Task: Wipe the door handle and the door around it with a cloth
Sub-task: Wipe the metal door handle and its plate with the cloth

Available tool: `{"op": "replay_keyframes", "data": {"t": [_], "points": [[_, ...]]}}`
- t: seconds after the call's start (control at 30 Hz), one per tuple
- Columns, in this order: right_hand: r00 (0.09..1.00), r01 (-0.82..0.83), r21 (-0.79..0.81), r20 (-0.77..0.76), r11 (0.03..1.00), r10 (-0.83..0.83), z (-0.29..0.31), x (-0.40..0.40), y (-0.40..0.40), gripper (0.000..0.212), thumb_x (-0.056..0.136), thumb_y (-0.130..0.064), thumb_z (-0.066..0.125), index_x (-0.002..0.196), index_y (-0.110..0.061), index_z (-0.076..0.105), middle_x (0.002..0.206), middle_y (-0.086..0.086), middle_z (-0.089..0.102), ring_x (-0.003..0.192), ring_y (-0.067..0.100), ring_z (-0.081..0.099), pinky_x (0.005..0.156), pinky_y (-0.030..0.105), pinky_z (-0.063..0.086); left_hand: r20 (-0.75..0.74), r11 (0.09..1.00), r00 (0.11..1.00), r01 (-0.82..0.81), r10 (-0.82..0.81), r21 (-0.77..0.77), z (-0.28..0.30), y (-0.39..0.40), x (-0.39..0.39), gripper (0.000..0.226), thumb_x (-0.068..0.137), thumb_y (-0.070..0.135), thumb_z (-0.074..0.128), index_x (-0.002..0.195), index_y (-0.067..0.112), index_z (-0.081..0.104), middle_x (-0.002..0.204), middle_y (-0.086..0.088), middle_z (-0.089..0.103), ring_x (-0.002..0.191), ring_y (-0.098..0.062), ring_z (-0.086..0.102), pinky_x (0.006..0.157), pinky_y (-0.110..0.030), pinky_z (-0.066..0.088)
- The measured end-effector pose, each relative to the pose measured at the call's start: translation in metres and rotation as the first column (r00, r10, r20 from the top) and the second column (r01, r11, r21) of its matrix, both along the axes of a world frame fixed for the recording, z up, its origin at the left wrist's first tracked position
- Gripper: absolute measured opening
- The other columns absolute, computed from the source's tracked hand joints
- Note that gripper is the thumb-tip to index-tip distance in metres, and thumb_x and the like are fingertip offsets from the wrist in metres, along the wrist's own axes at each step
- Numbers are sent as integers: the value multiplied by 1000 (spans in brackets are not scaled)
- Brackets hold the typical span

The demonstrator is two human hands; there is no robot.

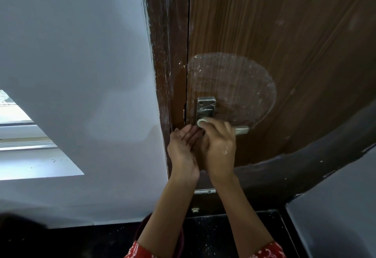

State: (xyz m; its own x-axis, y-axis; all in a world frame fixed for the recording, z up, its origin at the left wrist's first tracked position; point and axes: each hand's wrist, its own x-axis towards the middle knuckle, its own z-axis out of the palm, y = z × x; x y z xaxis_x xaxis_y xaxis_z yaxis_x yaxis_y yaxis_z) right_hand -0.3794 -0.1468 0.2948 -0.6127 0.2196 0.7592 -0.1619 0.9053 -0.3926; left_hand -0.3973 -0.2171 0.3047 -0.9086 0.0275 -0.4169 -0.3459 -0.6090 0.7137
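Observation:
The brown wooden door (284,33) carries a metal backplate (206,106) and a lever door handle (242,130) whose end sticks out to the right. A hazy round smear (234,82) covers the door above the handle. My right hand (219,143) is wrapped over the lever, thumb on its round pivot. My left hand (183,147) is held flat, palm turned toward the right hand, just below and left of the handle by the door's edge. No cloth shows; anything between the two hands is hidden.
The dark door frame (162,64) with white paint flecks runs left of the door, beside a grey wall (81,54) with a window opening (30,145). A dark band (305,168) crosses the lower door. A reddish round rim (181,235) sits under my arms on the dark floor.

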Motion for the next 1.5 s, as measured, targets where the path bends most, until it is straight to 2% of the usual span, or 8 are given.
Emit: {"op": "replay_keyframes", "data": {"t": [0.07, 0.27, 0.5, 0.73, 0.97, 1.17, 1.33, 1.5], "points": [[998, -46, 46, -32, 998, 48, -9, 1, -2, 19, 72, -9, 73, 91, -6, 72, 98, 7, 70, 94, 24, 61, 83, 32, 42, -3, 1000, 1000, 0, 0, -22, 0, 1, 1, 40, 100, 31, 32, 100, 11, 66, 84, -2, 74, 77, -12, 70, 64, -22, 52], [964, 192, -177, -149, 965, -219, -21, 13, 20, 22, 81, -1, 54, 95, -5, 70, 98, 9, 68, 90, 19, 46, 77, 27, 37, -54, 997, 998, -23, 19, -74, 4, 0, 2, 39, 102, 29, 27, 100, 12, 62, 102, -7, 70, 98, -17, 66, 89, -27, 50], [993, -38, -63, -112, 997, 31, -27, 11, 1, 25, 76, -7, 70, 100, -2, 70, 104, 14, 66, 96, 19, 50, 80, 22, 46, -75, 991, 997, -7, -3, -136, 6, 3, 6, 38, 100, 30, 32, 101, 14, 66, 99, -4, 72, 94, -15, 68, 79, -24, 52], [958, 88, -674, -145, 733, -248, -14, 8, 3, 22, 80, 8, 59, 99, -3, 57, 106, 13, 52, 96, 19, 54, 78, 3, 41, -181, 969, 983, -12, -34, -248, 12, 1, 12, 39, 102, 30, 28, 117, 11, 59, 110, -7, 69, 104, -17, 65, 90, -24, 49], [975, 37, -564, -161, 825, -154, -19, 13, 10, 24, 79, 10, 61, 100, -1, 66, 107, 15, 53, 98, 19, 55, 84, 10, 46, -295, 926, 948, 0, -120, -377, 20, -3, 18, 39, 101, 32, 30, 123, 11, 55, 121, -10, 63, 113, -19, 61, 91, -23, 48], [968, 65, -832, -82, 551, -237, -18, 8, -6, 22, 82, 3, 61, 101, -9, 56, 112, 6, 50, 98, 16, 54, 78, 14, 49, -421, 870, 896, -89, -143, -485, 19, 3, 26, 27, 99, 37, 34, 101, 28, 60, 103, 8, 66, 104, -10, 63, 94, -26, 48], [982, 29, -881, -63, -472, 177, -9, 2, -10, 24, 88, -7, 55, 112, -9, 58, 117, 13, 62, 105, 22, 61, 97, 39, 47, -458, 832, 875, -131, -159, -539, 15, 5, 22, 23, 98, 39, 38, 91, 36, 59, 76, 19, 64, 76, 7, 63, 75, -18, 46], [908, 28, -717, -274, -697, 318, -2, 9, 10, 34, 91, -5, 49, 125, -1, 51, 122, 18, 57, 115, 26, 55, 104, 37, 40, -491, 815, 857, -166, -159, -555, 9, 5, 19, 24, 98, 38, 40, 105, 27, 59, 70, 22, 65, 71, 12, 62, 66, -11, 48]]}}
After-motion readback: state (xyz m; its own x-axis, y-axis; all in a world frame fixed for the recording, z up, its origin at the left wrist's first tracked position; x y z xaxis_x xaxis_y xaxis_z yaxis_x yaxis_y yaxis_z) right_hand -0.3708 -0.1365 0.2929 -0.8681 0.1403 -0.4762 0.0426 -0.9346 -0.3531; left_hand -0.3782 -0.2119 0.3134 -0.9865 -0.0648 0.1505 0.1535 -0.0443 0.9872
